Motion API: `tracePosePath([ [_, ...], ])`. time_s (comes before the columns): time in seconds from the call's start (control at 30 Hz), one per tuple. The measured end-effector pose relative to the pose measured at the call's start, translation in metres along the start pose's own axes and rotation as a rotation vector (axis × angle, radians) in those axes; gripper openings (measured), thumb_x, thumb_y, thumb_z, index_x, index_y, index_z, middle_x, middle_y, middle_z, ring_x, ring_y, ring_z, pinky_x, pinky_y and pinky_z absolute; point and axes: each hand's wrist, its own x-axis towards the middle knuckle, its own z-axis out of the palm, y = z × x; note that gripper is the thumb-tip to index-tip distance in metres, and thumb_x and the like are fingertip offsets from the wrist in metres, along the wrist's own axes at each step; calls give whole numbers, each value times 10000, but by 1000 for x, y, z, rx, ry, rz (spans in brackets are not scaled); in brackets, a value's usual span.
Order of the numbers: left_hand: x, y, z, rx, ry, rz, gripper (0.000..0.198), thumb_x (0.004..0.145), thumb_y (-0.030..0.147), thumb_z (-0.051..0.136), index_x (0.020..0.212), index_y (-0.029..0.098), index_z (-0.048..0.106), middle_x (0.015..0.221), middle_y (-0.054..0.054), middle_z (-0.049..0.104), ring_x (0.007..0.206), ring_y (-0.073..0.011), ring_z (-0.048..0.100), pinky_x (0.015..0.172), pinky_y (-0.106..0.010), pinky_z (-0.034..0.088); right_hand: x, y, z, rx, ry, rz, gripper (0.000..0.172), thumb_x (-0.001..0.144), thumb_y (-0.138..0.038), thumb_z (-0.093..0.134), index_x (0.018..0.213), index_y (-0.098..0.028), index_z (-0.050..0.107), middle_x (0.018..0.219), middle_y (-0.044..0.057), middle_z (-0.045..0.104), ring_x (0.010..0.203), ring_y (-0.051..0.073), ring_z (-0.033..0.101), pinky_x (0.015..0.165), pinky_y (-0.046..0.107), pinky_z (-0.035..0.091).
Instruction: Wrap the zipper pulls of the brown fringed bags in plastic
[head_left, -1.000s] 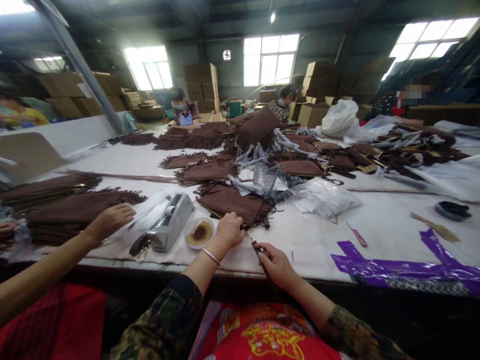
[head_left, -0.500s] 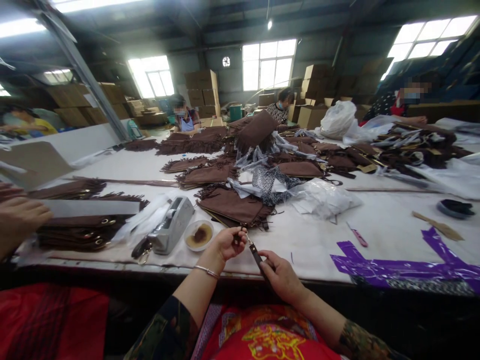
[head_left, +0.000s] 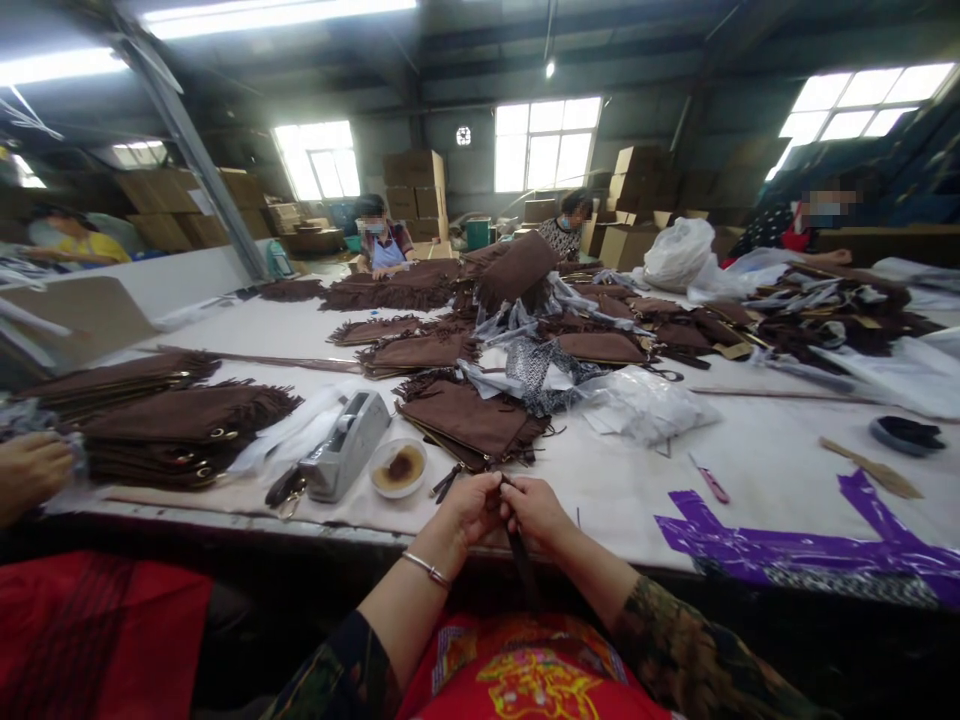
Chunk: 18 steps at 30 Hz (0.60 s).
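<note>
A dark brown strap (head_left: 523, 572) hangs down from between my two hands at the table's front edge. My left hand (head_left: 471, 508), with a bracelet at the wrist, is closed around the strap's upper end. Touching it, my right hand (head_left: 534, 508) pinches the same strap; any metal clip there is hidden by the fingers. Just beyond the hands lies a brown fringed pouch (head_left: 472, 418) with a gold zipper, and a small dark tassel (head_left: 447, 482) sticks out at its near left corner.
A tape dispenser (head_left: 349, 447) and a small bowl (head_left: 397, 468) sit left of my hands. Stacked pouches (head_left: 165, 425) lie farther left, near another person's hand (head_left: 34, 475). Rightward are a pink cutter (head_left: 712, 483) and purple tape (head_left: 795, 548). People work beyond piled pouches.
My hands have come together, covering the strap's metal clip. The white sheet is gone from the left stack, and the other person's hand there has moved down and left. The view has shifted slightly.
</note>
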Motion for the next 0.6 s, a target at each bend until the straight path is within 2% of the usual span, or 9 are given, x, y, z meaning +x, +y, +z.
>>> tracePosePath([
  [0.13,-7,4,3,20,-50,-56,225,940,281,410,881,151,583,532,5,544,377,-154,507,387,-268,440,-6,-3,10,72,-49,37,264,804,-394,499,643,-187,527,472,-51,544,328,82,464,347,196,316],
  [0.23,-6,22,13,-45,6,-55,258,967,294,384,843,149,558,531,16,513,394,-129,511,381,-228,425,-10,-8,8,116,-104,-7,272,813,-417,492,666,-189,514,515,-40,568,365,79,482,363,192,333],
  [0.3,-2,44,22,-92,40,-19,219,971,242,402,844,140,548,531,37,481,441,-93,533,445,-190,461,-8,-8,1,141,-64,-56,290,818,-443,484,710,-181,543,597,-10,614,446,93,532,386,191,350],
  [0.4,5,87,35,-94,-11,-30,167,967,213,436,887,125,554,531,63,442,434,-55,499,487,-175,491,5,-4,-15,126,96,-74,305,803,-452,498,766,-165,594,736,40,654,602,137,598,426,207,395],
  [0.5,10,128,49,-89,-89,-81,185,975,216,425,874,109,538,521,74,397,393,-34,432,404,-122,410,24,-6,-29,132,189,-73,318,787,-431,517,885,-155,641,854,73,672,763,190,634,506,249,471],
  [0.6,11,150,61,-84,-148,-103,199,985,213,394,870,110,519,512,84,359,369,-23,382,360,-90,332,43,-16,-31,150,233,-134,400,776,-410,550,1079,-164,640,1065,96,672,936,226,629,624,297,524],
])
